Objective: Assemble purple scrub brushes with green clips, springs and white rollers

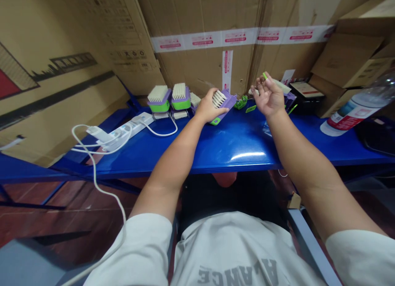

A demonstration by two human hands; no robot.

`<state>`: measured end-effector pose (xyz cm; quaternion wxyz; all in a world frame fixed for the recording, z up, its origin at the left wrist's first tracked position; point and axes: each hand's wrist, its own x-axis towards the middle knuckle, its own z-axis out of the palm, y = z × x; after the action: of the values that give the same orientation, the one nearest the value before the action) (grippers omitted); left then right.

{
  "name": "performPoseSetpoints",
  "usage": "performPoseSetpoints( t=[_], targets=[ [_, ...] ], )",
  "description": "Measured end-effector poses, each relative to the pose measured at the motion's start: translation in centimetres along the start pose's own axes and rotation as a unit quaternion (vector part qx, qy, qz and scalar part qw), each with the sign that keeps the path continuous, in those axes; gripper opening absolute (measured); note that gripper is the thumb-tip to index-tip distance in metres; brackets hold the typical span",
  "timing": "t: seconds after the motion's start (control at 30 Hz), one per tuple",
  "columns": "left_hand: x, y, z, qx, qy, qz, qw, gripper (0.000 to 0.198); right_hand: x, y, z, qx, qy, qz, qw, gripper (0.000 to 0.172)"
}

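Observation:
My left hand [207, 108] grips a purple brush [228, 105] with pale bristles and a bright green end, tilted above the blue table. To its right my right hand [270, 97] is raised, palm up, pinching a small green piece [264, 75] between thumb and finger; the other fingers are loosely curled. Between the hands lie clear green parts [241, 103] and a flat green piece [251, 109]. Left of my left hand, purple-and-green brushes [181, 103] are stacked with bristles up. Behind my right hand, more purple brushes [290, 97] are partly hidden.
A white power strip [123, 133] with trailing white cables lies on the blue table [173, 148] at the left. Large cardboard boxes [200, 68] wall off the back. A plastic bottle [348, 113] with a red-and-white label and a black box [307, 97] stand at the right.

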<state>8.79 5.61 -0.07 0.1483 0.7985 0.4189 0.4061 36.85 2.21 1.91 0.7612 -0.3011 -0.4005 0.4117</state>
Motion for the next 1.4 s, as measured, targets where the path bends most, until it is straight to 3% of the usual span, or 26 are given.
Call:
performPoseSetpoints(
  t=[0.17,0.37,0.83,1.1,1.4],
  targets=[
    [0.2,-0.5,0.1,-0.007,-0.003,0.005,1.0,0.098,1.2,-0.3,-1.0,0.0,0.019,-0.048,0.999,0.029],
    [-0.1,-0.1,0.0,-0.009,-0.023,0.015,1.0,0.093,1.1,-1.1,-1.1,0.015,0.025,-0.048,0.998,0.016],
    [0.3,0.0,0.0,-0.028,-0.038,0.047,0.998,0.099,0.6,-1.0,-0.8,-0.003,-0.022,-0.049,0.999,0.042],
    [0.5,-0.2,0.4,-0.058,-0.043,0.055,0.996,0.103,-0.1,-0.7,-0.2,0.039,-0.033,-0.021,0.998,0.027],
    [0.4,-0.1,0.4,-0.063,-0.05,0.06,0.995,0.107,0.0,-0.6,-0.5,0.02,-0.056,-0.002,0.998,0.035]
  ],
)
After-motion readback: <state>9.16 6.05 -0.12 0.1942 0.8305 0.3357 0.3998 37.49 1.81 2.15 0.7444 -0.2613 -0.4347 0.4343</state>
